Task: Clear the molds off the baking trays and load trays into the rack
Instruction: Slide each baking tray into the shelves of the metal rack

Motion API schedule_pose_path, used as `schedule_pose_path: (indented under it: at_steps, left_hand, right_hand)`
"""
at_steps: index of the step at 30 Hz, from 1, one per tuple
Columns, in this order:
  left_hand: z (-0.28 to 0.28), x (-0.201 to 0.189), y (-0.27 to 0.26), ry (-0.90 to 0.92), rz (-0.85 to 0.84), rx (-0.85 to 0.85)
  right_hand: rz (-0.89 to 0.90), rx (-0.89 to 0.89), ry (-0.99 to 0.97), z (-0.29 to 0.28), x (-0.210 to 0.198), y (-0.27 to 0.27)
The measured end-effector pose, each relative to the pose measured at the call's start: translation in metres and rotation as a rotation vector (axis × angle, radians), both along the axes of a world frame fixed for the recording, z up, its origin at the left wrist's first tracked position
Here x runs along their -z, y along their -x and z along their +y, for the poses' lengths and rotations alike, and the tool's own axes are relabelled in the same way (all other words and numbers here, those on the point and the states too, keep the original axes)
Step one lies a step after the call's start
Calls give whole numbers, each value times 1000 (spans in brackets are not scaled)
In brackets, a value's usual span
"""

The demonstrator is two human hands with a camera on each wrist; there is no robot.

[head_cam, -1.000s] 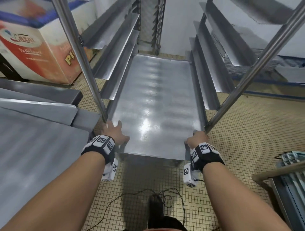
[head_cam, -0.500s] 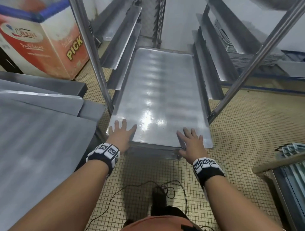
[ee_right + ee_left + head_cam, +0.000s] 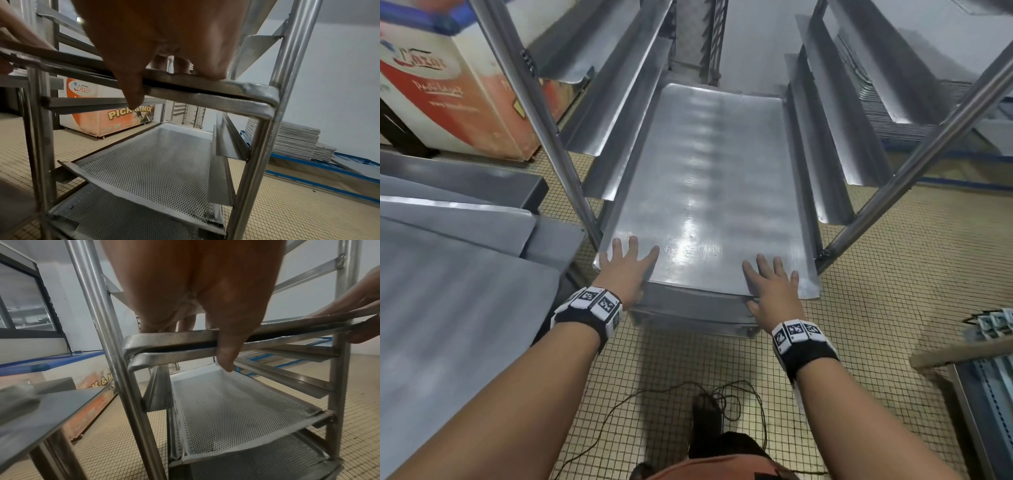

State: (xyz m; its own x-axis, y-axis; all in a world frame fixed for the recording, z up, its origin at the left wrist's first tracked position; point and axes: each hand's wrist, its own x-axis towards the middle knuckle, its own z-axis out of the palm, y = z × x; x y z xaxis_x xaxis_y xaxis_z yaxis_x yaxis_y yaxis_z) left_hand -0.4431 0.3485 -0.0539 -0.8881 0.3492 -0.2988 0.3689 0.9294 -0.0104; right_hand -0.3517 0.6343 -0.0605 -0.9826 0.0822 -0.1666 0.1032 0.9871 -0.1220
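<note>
A plain steel baking tray (image 3: pixel 705 171) lies on the rails of the steel rack (image 3: pixel 541 130), pushed most of the way in. My left hand (image 3: pixel 630 262) lies flat on its near left corner, fingers straight. My right hand (image 3: pixel 770 275) lies flat near the right corner. In the left wrist view the thumb (image 3: pixel 226 353) hangs down over the tray's front rim (image 3: pixel 174 337) and over a second tray's rim (image 3: pixel 174 357) just below. The right wrist view shows the same rim (image 3: pixel 205 85) under my fingers. No molds are in view.
Perforated trays (image 3: pixel 236 410) (image 3: pixel 154 162) sit on the lower rails. A steel table (image 3: pixel 448 308) stands at my left, with a chest freezer (image 3: pixel 448 85) behind it. Stacked trays (image 3: pixel 287 142) lie by the right wall. A black cable (image 3: pixel 688 394) runs over the tiled floor.
The tray has slid deeper into the rack. Both hands let go of its near corners and now lie flat on top of its near edge.
</note>
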Motion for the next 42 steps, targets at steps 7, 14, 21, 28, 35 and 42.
schedule_pose_path:
  at_steps: [7, 14, 21, 28, 35, 42]
  left_hand:
    - [16, -8, 47, -2, -42, -12]
    - [27, -14, 80, -11, -36, -15]
    - [34, -17, 97, -15, -35, -31]
    - [40, -19, 101, 1, -15, -54]
    - [47, -7, 76, 2, 104, -110]
    - [21, -10, 11, -279, 70, -128]
  right_hand:
    - [6, -13, -12, 16, -4, 46]
    - [13, -42, -59, 27, -7, 81]
    - [20, -60, -65, 34, -6, 100]
    - [24, -55, -55, 34, -6, 106]
    - [30, -53, -94, 31, -5, 103]
    - [44, -26, -164, -6, -9, 73]
